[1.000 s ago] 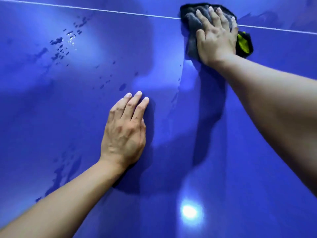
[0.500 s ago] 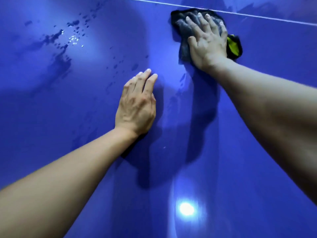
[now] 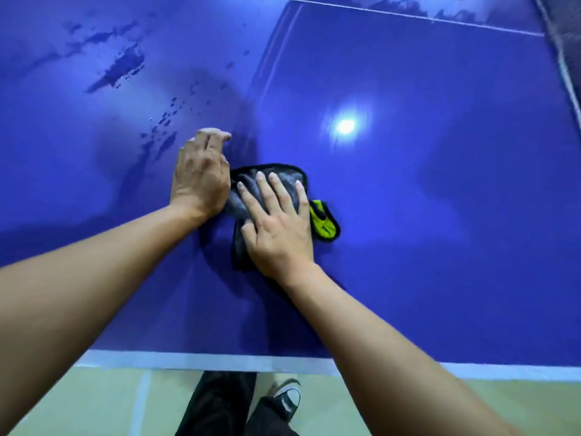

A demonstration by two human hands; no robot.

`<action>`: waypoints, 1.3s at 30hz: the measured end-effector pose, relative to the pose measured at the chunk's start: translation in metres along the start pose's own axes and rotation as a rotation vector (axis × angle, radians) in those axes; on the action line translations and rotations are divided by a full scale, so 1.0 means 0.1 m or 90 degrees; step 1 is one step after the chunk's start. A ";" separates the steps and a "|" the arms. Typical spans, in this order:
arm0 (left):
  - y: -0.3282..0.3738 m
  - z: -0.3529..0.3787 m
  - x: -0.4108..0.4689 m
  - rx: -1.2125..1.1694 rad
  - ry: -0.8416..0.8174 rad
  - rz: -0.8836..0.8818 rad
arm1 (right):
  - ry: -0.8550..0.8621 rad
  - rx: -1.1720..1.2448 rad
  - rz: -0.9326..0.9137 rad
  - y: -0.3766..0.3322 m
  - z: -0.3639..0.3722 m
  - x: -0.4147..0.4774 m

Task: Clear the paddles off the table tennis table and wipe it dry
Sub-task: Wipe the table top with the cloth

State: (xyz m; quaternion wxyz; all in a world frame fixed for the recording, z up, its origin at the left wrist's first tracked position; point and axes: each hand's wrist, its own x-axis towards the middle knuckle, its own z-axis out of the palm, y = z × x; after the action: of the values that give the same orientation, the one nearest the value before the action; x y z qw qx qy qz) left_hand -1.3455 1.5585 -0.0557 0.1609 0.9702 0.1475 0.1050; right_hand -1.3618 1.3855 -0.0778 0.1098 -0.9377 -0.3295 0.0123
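A dark grey cloth (image 3: 251, 184) with a yellow tag lies on the blue table tennis table (image 3: 440, 215). My right hand (image 3: 276, 225) presses flat on the cloth with straight, spread fingers. My left hand (image 3: 201, 174) rests on the table just left of the cloth, touching its edge, with its fingers bent at the tips. Water drops and a wet patch (image 3: 119, 70) lie on the table beyond and to the left of my left hand. No paddle is in view.
The table's white near edge line (image 3: 220, 361) runs across the bottom, with the floor and my legs and shoe (image 3: 289, 394) below it. The net (image 3: 562, 58) crosses the top right corner. A white centre line (image 3: 440, 18) runs at the far side.
My right hand has pulled the cloth back from the far white line toward the near edge. My left hand now sits beside the cloth, and the near table edge has come into view.
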 end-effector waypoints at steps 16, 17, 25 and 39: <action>0.79 -0.18 -1.16 -0.096 -0.046 -0.026 | 0.023 0.047 0.032 0.13 -0.08 -1.33; 0.79 -0.14 -1.13 -0.098 -0.048 -0.026 | 0.023 0.037 0.048 0.27 -0.12 -1.17; 0.82 0.27 -0.57 -0.094 0.005 -0.010 | 0.048 -0.057 0.072 1.18 -0.18 0.36; 1.07 0.59 0.78 -0.051 0.004 -0.002 | 0.017 0.000 0.129 1.94 -0.25 3.01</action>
State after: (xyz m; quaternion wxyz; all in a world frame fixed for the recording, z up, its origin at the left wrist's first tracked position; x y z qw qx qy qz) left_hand -1.2310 1.4695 -0.0619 0.1990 0.9625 0.1454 0.1134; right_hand -1.0045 1.4205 -0.0803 0.1124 -0.9663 -0.2313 0.0107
